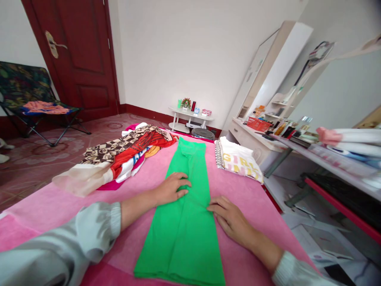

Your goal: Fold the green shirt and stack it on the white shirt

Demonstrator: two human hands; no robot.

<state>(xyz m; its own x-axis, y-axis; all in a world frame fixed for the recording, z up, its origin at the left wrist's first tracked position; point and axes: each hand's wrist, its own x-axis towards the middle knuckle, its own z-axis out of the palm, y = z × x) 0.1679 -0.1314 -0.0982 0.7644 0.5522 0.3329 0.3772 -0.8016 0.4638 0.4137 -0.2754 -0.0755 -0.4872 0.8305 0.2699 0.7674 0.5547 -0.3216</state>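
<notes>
A pair of bright green trousers, laid lengthwise in a long strip with the wide end toward me, rests on a pink bedcover. My left hand lies on the upper left part of the trousers, fingers loosely spread and palm down. At the right edge, my right hand pinches the green cloth between thumb and fingertips. The far end, bunched like a gathered waistband, is slightly rumpled, and small creases run between my hands.
Loose clothes are heaped at the left. White folded shirts lie stacked at the right. Beyond stand a small white table, a folding chair and a dressing table with bottles and a red basket.
</notes>
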